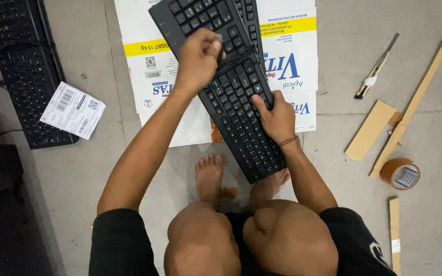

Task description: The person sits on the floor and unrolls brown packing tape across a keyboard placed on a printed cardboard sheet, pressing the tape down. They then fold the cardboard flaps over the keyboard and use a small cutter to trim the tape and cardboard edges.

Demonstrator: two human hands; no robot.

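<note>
A black computer keyboard [234, 97] is held slantwise above the floor in front of my knees. My right hand [277, 115] grips its right edge near the lower end, thumb on the keys. My left hand [199, 57] is closed over the keyboard's upper middle, pinching a thin black cable [234, 57] that lies across the keys. Under the keyboard lies a flattened white cardboard box [292, 61] with yellow stripes and blue print. My bare feet [210, 176] rest on the grey floor below it.
A second black keyboard [26, 71] lies at the far left, a white paper label [72, 110] beside it. On the right are a utility knife [377, 69], cardboard strips [372, 130], a long wooden strip [425, 87] and a roll of brown tape [400, 174].
</note>
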